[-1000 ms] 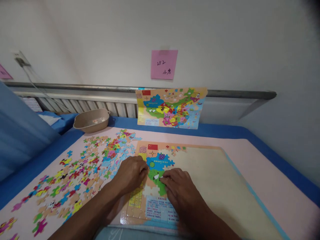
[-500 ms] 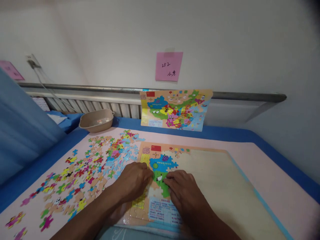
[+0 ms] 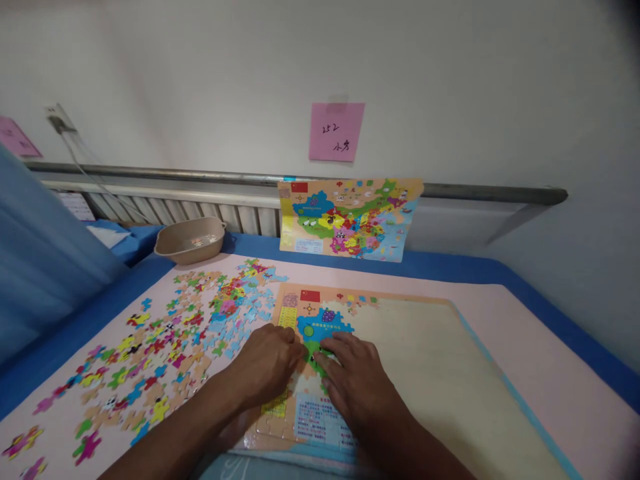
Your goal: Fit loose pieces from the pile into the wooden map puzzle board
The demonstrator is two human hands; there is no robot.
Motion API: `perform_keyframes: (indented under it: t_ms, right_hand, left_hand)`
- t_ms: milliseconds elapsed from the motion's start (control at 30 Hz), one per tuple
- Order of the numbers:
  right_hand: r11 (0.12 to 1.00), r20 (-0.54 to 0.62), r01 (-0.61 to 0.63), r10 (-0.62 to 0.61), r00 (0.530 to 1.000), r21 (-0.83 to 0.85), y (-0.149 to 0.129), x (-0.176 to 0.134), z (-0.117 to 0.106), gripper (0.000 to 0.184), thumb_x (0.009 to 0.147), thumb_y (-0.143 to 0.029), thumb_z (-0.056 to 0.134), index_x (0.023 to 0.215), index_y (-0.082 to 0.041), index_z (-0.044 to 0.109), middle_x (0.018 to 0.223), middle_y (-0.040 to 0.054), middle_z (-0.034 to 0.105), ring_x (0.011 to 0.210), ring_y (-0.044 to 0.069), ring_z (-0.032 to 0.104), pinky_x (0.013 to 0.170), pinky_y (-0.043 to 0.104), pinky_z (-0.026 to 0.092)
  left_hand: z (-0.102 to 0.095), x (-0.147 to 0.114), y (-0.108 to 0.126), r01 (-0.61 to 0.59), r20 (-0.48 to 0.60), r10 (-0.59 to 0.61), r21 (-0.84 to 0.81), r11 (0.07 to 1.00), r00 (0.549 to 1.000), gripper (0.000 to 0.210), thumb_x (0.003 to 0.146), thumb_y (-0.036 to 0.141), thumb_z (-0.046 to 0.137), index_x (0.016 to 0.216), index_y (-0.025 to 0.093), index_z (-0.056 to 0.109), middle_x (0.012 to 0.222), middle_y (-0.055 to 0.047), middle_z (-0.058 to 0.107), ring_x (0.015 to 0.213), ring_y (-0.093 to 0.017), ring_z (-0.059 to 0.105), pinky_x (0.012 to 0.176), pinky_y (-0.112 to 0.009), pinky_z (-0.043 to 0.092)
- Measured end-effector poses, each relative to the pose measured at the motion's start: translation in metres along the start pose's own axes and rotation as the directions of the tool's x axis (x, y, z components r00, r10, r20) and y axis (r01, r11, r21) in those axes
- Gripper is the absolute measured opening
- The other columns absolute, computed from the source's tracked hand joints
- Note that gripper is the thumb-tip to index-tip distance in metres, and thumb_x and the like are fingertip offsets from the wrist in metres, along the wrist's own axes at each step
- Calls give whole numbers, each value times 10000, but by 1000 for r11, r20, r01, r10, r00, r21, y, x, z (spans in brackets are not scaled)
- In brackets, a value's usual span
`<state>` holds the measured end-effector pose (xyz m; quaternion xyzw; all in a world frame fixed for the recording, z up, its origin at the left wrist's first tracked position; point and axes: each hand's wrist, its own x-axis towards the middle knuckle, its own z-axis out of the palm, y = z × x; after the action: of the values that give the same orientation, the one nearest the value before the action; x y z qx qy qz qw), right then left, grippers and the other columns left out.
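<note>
A partly assembled map jigsaw lies in its board, with joined pieces along the left and bare board to the right. My left hand is closed at the left side of the green section; whatever its fingers hold is hidden. Over that same section my right hand lies with fingers stretched out, touching the pieces and covering the white bird picture. Just above both hands is the joined blue section. Below sits a text panel, partly behind my right wrist.
Loose jigsaw pieces spread over the pink tabletop on the left. A beige basin with a few pieces stands at the back left. A printed map leans against the wall rail. A blue curtain hangs at left.
My right hand has shifted left and slightly up, from the edge of the green section onto it, covering the bird. My left hand stays nearly in place.
</note>
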<state>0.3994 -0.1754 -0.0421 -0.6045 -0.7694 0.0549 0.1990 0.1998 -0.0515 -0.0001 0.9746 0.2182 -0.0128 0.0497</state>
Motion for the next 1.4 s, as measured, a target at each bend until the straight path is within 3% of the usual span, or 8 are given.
perform_keyframes:
  t_ms: [233,467,633,833,1033,1133,1300,1400]
  right_hand:
    - [996,85,-44,51,995,-82,-5,4,1,398,977,-198,674,1372,-248,677,1503,126,591,1453,415,420,1095,655,372]
    - [997,85,-38,44,995,-71,-7,5,-2,410,978,-175,658,1382,-245,671,1487,124,604,1460,404,424,1096,649,404]
    - [997,80,-34,40,996,-74,-6,6,-3,397,988,-180,641,1378,-245,670,1466,131,614,1445,411,435,1090,651,408]
    - [999,-43,33,-35,998,-35,-1,2,0,326,1003,-173,603,1315,-232,674,1418,120,633,1414,394,457,1071,612,394]
    - [976,-365,32,51,930,217,2,3,-19,197,1097,-234,464,1109,-241,660,1141,62,678,1135,255,573,972,435,412]
    - [885,-354,-112,292,888,451,2,2,-29,279,1097,-377,463,918,-236,623,952,45,640,943,243,575,855,390,434]
    - [745,-278,-279,526,804,606,2,-2,-32,344,1042,-507,486,858,-235,589,839,35,614,823,246,573,789,376,450]
    - [731,-259,-299,543,799,613,3,-1,-30,351,1021,-515,496,845,-231,601,821,32,615,793,239,567,779,369,453]
  left_hand:
    - [-1,3,2,-22,18,22,-20,1000,1000,178,991,192,559,955,200,733,923,-88,727,829,-248,681,761,-377,469]
    - [-3,-1,-22,70,-106,-114,-352,933,988,274,947,83,521,900,229,748,904,-28,737,872,-177,689,772,-288,458]
    - [0,-1,-17,-5,-80,-21,-316,949,997,247,894,68,547,825,227,723,874,-11,727,852,-171,681,748,-280,437]
    - [-36,-15,-17,54,-154,-116,-357,933,981,254,926,111,522,927,235,745,905,-18,735,870,-176,680,764,-292,441]
    - [-68,-56,-13,190,-248,-305,-399,897,920,271,995,311,534,796,233,700,796,2,713,744,-161,648,685,-301,409]
    - [-56,-78,-8,231,-333,-384,-416,879,861,350,1011,403,525,735,240,665,711,9,673,662,-156,614,636,-295,403]
    - [-21,-93,-14,305,-566,-525,-441,844,636,370,1002,436,517,725,237,662,655,13,652,601,-148,608,623,-284,427]
    - [-5,-92,-26,341,-573,-542,-426,838,615,362,994,438,518,737,231,667,687,9,689,640,-153,653,645,-282,442]
